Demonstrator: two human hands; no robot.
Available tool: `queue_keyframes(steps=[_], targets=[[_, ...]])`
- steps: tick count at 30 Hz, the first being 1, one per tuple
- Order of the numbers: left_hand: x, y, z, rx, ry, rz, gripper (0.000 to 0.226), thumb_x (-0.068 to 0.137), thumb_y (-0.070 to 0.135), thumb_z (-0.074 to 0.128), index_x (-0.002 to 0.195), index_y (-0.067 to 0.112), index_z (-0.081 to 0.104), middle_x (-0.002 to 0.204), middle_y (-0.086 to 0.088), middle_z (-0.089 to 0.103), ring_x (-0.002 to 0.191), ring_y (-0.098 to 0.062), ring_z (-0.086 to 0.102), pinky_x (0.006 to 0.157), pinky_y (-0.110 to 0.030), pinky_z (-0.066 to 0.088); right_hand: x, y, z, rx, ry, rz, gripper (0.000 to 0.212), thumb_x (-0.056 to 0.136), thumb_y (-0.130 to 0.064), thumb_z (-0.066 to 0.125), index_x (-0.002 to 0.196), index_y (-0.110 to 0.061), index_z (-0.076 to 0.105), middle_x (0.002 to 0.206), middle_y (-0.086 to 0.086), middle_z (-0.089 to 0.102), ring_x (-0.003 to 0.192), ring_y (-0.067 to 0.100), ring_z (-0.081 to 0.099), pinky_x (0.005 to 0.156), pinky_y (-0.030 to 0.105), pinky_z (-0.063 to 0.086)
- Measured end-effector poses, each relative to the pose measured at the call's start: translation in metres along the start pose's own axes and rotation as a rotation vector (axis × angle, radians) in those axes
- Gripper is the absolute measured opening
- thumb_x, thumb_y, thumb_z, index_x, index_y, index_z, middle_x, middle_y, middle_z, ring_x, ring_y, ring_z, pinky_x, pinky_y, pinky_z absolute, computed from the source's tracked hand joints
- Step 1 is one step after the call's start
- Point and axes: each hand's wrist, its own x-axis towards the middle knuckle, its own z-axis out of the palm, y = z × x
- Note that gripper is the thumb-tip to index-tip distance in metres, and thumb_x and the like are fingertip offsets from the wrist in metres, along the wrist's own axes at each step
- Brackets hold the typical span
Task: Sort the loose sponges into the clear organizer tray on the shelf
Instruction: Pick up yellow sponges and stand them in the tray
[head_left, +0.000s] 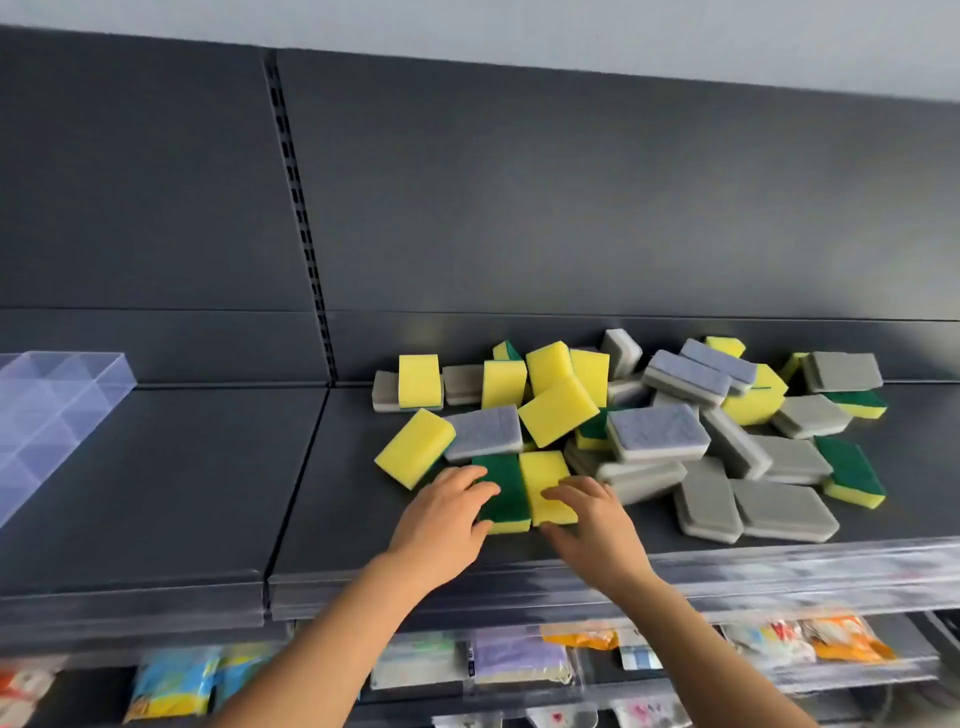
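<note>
The clear organizer tray (62, 395) sits far left on the shelf (182, 467). Well right of the tray, the left hand (447, 512) grips a green-topped sponge (501, 493) and the right hand (587, 514) grips the adjoining yellow sponge (545, 486); the loose pile (654, 431) lies farther right. Best to pinch each firmly by its edges, lift both clear, then carry them back to the tray.

No text, brand, number or sign can be read. The packets (176, 686) hanging below the shelf (156, 493) carry coloured print, but it is too blurred to make out. The clear strip (779, 571) along the front edge of the shelf is also blurred, and nothing on it can be read. The sponges (654, 431) on the shelf show only plain yellow, green and grey faces.
</note>
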Motion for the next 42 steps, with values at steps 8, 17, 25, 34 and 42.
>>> queue_keyframes(steps=[8,17,25,34,42], targets=[[0.018,0.008,0.020,0.105,0.004,-0.041,0.056,0.088,0.038,0.058,0.138,0.022,0.039,0.145,0.005,0.035,0.129,-0.019,0.035,0.106,-0.034,0.033,0.028,-0.009,0.010,0.039,0.079,0.170,0.031,0.086,-0.044,0.061,0.099,-0.016,0.064,0.122,0.006,0.048,0.107,0.026,0.050,0.084,0.029,0.040],[-0.001,0.008,0.012,-0.231,0.282,-0.136,0.032,0.092,0.019,0.049,0.123,0.018,0.055,0.121,0.008,0.056,0.105,-0.006,0.052,0.089,-0.021,0.042,0.051,-0.002,0.008,0.403,-0.237,0.360,0.100,0.064,-0.042,0.082,0.143,-0.012,0.028,0.128,0.006,0.050,0.116,0.023,0.050,0.089,0.032,0.045],[-0.026,0.001,0.000,-0.540,0.623,-0.459,0.023,0.091,0.024,0.057,0.112,0.015,0.061,0.079,0.010,0.059,0.064,-0.005,0.054,0.060,-0.013,0.040,0.049,-0.012,0.018,0.596,-0.132,0.212,0.040,0.074,-0.032,0.078,0.103,-0.028,0.051,0.095,-0.006,0.060,0.081,0.005,0.057,0.066,0.027,0.049],[-0.077,-0.036,-0.041,-0.882,0.897,-0.681,0.014,0.091,0.025,0.058,0.098,0.022,0.069,0.077,0.011,0.068,0.061,0.002,0.061,0.047,-0.011,0.044,0.044,-0.086,0.021,0.761,0.026,-0.086,0.021,0.086,-0.033,0.064,0.106,-0.032,0.062,0.083,-0.010,0.059,0.076,0.009,0.054,0.065,0.024,0.048],[-0.158,-0.097,-0.085,-0.927,0.914,-0.784,0.013,0.090,0.032,0.058,0.086,0.036,0.069,0.069,0.013,0.067,0.053,0.001,0.055,0.045,-0.018,0.045,0.032,-0.185,0.052,0.842,-0.020,-0.238,0.016,0.087,-0.024,0.065,0.100,-0.032,0.064,0.073,-0.012,0.057,0.064,-0.003,0.049,0.056,0.011,0.040]])
